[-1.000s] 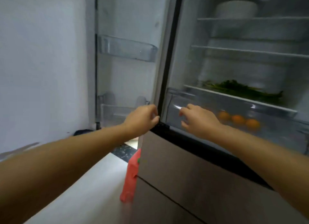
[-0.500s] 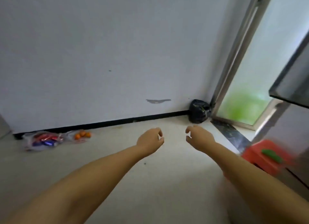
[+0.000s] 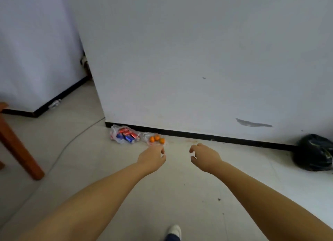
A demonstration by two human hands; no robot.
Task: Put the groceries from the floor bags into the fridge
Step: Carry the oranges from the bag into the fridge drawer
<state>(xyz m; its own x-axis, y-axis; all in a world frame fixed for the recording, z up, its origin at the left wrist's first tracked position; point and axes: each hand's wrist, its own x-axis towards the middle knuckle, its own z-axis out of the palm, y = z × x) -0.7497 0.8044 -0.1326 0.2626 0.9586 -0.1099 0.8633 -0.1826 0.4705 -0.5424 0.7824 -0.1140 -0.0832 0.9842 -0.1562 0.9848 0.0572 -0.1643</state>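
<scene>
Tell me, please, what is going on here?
A person is reaching both empty hands, left and right, toward two clear bags by the wall: one of cans, one of oranges. Neither bag is touched yet. A black bag sits on the floor to the right.

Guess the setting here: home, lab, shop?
Probably a home: tiled floor, white wall with black skirting, clear bags of cans and oranges on the floor, and a wooden furniture leg.
</scene>
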